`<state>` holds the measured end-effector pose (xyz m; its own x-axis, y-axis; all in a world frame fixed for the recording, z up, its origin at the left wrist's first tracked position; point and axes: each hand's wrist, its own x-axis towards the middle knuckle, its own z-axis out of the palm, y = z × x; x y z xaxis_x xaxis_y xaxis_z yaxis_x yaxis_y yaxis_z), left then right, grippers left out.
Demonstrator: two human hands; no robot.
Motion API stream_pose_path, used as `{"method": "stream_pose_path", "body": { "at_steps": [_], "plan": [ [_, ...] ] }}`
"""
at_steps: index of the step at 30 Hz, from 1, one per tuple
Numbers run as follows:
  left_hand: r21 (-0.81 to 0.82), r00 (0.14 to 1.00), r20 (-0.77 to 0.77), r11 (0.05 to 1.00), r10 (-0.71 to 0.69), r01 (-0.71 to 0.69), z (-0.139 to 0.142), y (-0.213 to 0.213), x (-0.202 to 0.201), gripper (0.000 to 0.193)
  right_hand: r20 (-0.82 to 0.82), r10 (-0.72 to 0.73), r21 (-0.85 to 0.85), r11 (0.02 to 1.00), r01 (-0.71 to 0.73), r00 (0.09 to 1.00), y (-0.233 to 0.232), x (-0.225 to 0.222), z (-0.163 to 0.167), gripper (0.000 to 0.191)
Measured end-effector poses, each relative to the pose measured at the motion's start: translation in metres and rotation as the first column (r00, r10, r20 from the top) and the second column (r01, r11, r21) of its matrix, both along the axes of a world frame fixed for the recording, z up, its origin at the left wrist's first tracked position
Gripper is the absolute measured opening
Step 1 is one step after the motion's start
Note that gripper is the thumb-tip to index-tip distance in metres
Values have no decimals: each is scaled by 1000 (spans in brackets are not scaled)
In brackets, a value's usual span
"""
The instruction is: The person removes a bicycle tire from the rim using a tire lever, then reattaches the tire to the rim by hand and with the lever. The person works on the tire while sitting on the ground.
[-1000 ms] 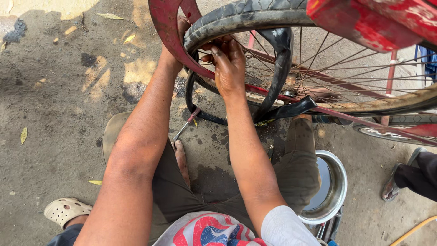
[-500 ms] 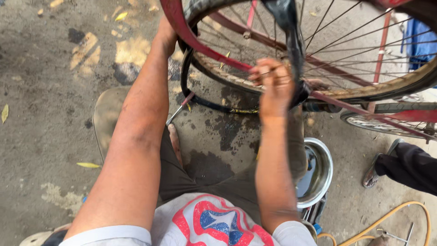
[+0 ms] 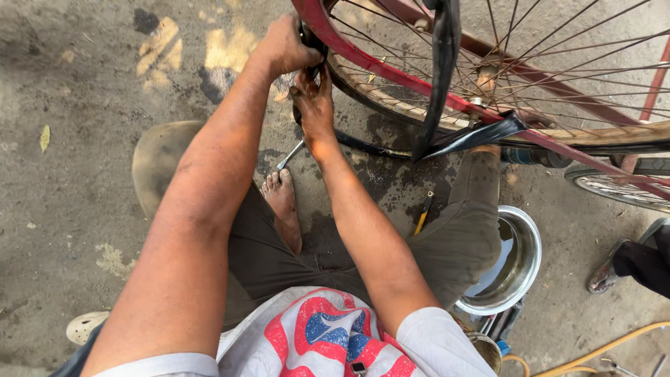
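**A:** Head view, looking straight down at a bike repair on the ground. The left hand point(image 3: 283, 47) is curled tight over the red mudguard point(image 3: 363, 52) at the edge of the wheel point(image 3: 530, 91), fingers closed right round it. The right hand point(image 3: 314, 105) sits just below, touching the black inner tube point(image 3: 370, 146) where it leaves the rim.

**B:** Is the right hand actually holding the tube?

**A:** Looks like it. The fingers are bent in and pinched against the rubber near the rim, but the fingertips are tucked behind the left hand, so I can't tell how much they've got. The 2 hands are basically touching each other.

**B:** And the rest of the tube?

**A:** It runs away from the grip to the person's right, low along the ground under the wheel, then a flat slack length point(image 3: 443, 77) of it hangs down over the spokes, well apart from both hands.

**B:** Anything else lying around?

**A:** A metal wrench point(image 3: 289, 156) on the concrete just under the right wrist, next to a bare foot point(image 3: 283, 209). A small yellow-handled tool point(image 3: 423, 213) by the right knee. A steel bowl point(image 3: 513, 262) with dark water beside the right thigh, and a yellow hose point(image 3: 600, 352) at the bottom right. Someone else's foot in a sandal point(image 3: 604, 276) is at the far right edge.
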<state>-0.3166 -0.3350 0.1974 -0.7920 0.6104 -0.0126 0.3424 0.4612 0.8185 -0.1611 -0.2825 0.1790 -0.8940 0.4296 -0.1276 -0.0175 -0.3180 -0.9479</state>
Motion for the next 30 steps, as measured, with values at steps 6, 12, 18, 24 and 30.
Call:
{"method": "stream_pose_path", "body": {
  "at_steps": [6, 12, 18, 24, 30],
  "plan": [
    [-68, 990, -71, 989, 126, -131, 2, 11, 2, 54, -73, -235, 162, 956, 244, 969, 14, -11, -15, 96],
    [98, 909, 61, 904, 413, -417, -30, 33, 38, 60, 204, -133, 655, 755, -34, 970, 35, 0, -21, 92],
    [-103, 835, -122, 830, 537, -548, -27, 51, 53, 26, 158, -48, 882, 456, -119, 986, 56, 8, -52, 49],
    [-10, 762, 279, 795, 585, -607, 14, 10, 71, 65, 121, 219, 759, 608, -232, 968, 77, -38, -55, 32],
    [-81, 723, 391, 804, 570, -589, 38, -1, 66, 48, 60, 426, 906, 357, -229, 903, 70, -47, -50, 32]
  ]
}}
